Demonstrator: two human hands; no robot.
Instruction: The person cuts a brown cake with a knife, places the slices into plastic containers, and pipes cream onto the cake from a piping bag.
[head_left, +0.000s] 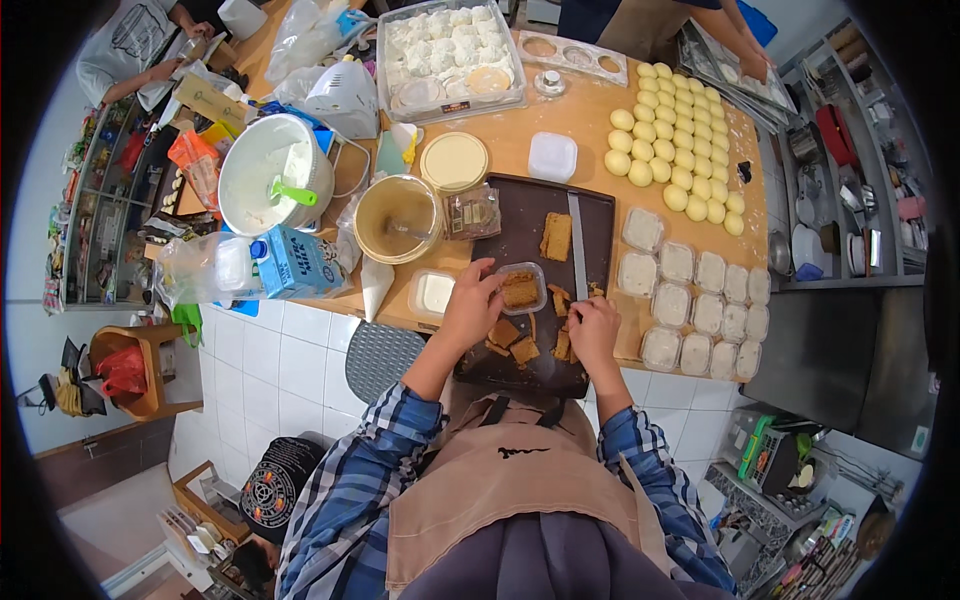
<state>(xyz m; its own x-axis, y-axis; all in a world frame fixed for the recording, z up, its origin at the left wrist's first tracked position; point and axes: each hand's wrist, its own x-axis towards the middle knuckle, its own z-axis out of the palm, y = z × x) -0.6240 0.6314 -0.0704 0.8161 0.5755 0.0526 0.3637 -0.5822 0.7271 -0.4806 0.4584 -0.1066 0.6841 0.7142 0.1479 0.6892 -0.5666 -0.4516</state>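
My left hand [470,310] is at the left side of a small clear plastic tub [520,289] holding brown cake slices. Its fingers are curled at the rim; what they grip is unclear. My right hand [594,327] is pinched over brown pieces at the tub's right; what it holds is hidden. The tub sits on a dark tray [485,368] with loose cake pieces [523,350], a larger slice [556,237] and a long flat metal blade [578,250]. A tub of white cream [433,294] lies left of the tray, beside a piping bag [375,290].
Dough balls [660,135] and lidded tubs [708,310] cover the right. A white bowl [260,175], round container [385,215], blue milk carton [298,265] and tray of white mixture [445,55] crowd the left and back. Co-workers [140,55] [630,20] stand opposite; another person [275,500] is lower left.
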